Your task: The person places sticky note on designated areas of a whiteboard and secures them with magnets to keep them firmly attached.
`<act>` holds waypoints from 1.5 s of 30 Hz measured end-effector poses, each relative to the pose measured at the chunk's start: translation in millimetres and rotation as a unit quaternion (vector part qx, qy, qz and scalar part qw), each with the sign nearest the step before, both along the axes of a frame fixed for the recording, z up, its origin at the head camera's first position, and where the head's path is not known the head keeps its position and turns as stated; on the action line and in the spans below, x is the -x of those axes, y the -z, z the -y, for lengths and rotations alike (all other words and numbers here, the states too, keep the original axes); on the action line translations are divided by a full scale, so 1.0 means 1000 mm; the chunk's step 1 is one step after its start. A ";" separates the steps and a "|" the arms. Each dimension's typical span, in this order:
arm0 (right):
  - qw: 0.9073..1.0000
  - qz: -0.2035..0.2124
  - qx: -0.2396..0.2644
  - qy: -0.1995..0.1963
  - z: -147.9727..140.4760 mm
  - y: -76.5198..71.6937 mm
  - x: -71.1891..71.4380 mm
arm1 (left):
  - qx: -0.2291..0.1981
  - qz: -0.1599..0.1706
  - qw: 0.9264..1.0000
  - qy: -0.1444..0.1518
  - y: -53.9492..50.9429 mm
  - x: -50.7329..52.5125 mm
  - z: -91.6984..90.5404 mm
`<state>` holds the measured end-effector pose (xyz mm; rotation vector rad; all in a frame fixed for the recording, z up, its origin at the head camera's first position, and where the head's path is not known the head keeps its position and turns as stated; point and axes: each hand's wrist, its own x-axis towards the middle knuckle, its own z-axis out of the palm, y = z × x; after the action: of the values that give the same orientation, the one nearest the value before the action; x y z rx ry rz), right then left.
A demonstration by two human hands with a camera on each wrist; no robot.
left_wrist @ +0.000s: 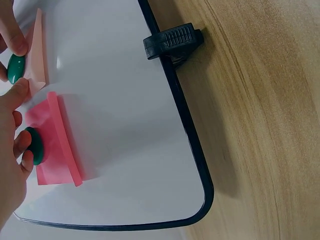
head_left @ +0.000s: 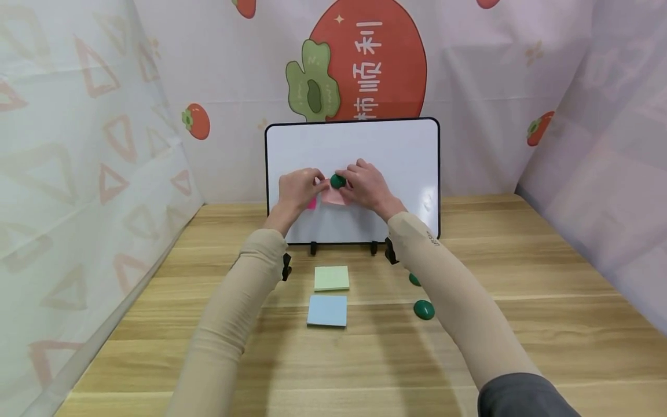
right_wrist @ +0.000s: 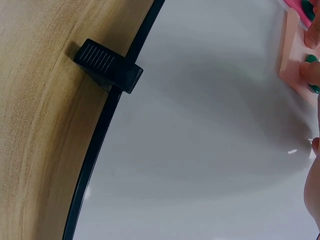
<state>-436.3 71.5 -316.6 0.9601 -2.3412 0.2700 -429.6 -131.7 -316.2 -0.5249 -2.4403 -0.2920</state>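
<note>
Against a whiteboard [head_left: 401, 150], the right hand [head_left: 367, 185] pinches a round green magnet [head_left: 337, 181] on a peach sticky note [head_left: 333, 197]. The left hand [head_left: 298, 188] holds that note's left side with thumb and fingertips; how much paper lies between them is partly hidden. In the left wrist view the peach note's lower edge lifts off the board. A deep pink sticky note [left_wrist: 56, 145] hangs beside it under a second green magnet [left_wrist: 35, 145]. The left hand's other fingers curl close to that magnet.
Black clip feet [head_left: 313, 248] carry the whiteboard on a wooden table [head_left: 375, 365]. In front lie a pale green sticky pad [head_left: 332, 278] and a blue sticky pad [head_left: 327, 311]. Green magnets [head_left: 424, 310] lie by the right forearm, one partly covered. Printed cloth [head_left: 229, 69] surrounds the table.
</note>
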 end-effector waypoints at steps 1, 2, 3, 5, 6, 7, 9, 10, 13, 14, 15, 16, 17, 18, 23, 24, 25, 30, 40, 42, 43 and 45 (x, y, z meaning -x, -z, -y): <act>1.000 0.003 0.001 0.003 0.000 0.000 0.000 | 0.000 -0.002 1.000 0.000 0.000 0.000 0.000; 1.000 0.007 0.003 0.006 0.000 0.000 0.000 | 0.000 -0.005 1.000 0.001 0.000 0.000 0.000; 1.000 0.011 0.003 0.009 0.000 0.000 0.000 | 0.000 -0.008 1.000 0.001 0.001 0.000 0.000; 1.000 0.018 0.002 0.015 0.000 0.000 0.000 | 0.000 -0.015 1.000 0.003 0.002 0.001 0.000; 1.000 0.021 0.001 0.018 0.000 0.001 0.000 | 0.001 -0.019 1.000 0.005 0.003 0.001 0.001; 1.000 0.022 0.000 0.019 0.000 0.001 -0.001 | 0.002 -0.023 1.000 0.007 0.003 0.001 0.001; 1.000 0.023 0.003 0.020 0.000 0.003 -0.002 | 0.004 -0.027 1.000 0.011 0.005 0.001 0.002; 1.000 0.022 0.007 0.019 -0.001 0.005 -0.002 | 0.004 -0.027 1.000 0.014 0.006 0.001 0.002; 1.000 0.012 0.020 0.008 -0.001 0.009 -0.004 | 0.007 -0.022 1.000 0.020 0.008 0.000 0.003; 1.000 0.009 0.025 0.003 -0.001 0.010 -0.005 | 0.008 -0.020 1.000 0.022 0.008 -0.001 0.003; 1.000 0.004 0.029 -0.002 0.000 0.012 -0.006 | 0.008 -0.019 1.000 0.023 0.008 -0.002 0.004; 0.999 -0.001 0.031 -0.006 0.000 0.013 -0.007 | 0.008 -0.018 1.000 0.024 0.009 -0.003 0.004; 0.999 -0.006 0.034 -0.010 0.000 0.015 -0.008 | 0.010 -0.016 0.999 0.026 0.009 -0.005 0.004; 0.999 -0.011 0.037 -0.013 0.000 0.017 -0.009 | 0.012 -0.016 0.999 0.029 0.009 -0.006 0.004; 0.998 -0.021 0.057 -0.020 -0.008 0.020 -0.019 | 0.024 0.004 0.998 0.057 0.011 -0.017 0.007; 0.998 -0.021 0.058 -0.021 -0.010 0.020 -0.021 | 0.026 0.010 0.998 0.061 0.011 -0.019 0.008; 0.998 -0.020 0.055 -0.021 -0.013 0.019 -0.024 | 0.029 0.015 0.997 0.064 0.012 -0.022 0.010; 0.999 -0.005 0.041 -0.020 -0.024 0.021 -0.034 | 0.031 0.033 0.996 0.071 0.019 -0.030 0.021; 0.995 0.087 0.043 0.002 -0.056 0.029 -0.060 | 0.028 0.126 0.989 0.067 0.033 -0.054 0.034; 0.993 0.104 0.047 0.010 -0.062 0.031 -0.064 | 0.038 0.157 0.985 0.059 0.034 -0.059 0.034; 0.992 0.111 0.051 0.011 -0.065 0.032 -0.067 | 0.043 0.169 0.983 0.057 0.034 -0.063 0.034; 0.990 0.124 0.061 0.013 -0.071 0.032 -0.072 | 0.049 0.185 0.980 0.053 0.034 -0.068 0.033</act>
<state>-364.4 142.0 -348.5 0.8788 -2.5237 0.5440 -361.5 -165.0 -350.2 -0.6992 -2.8028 -0.3392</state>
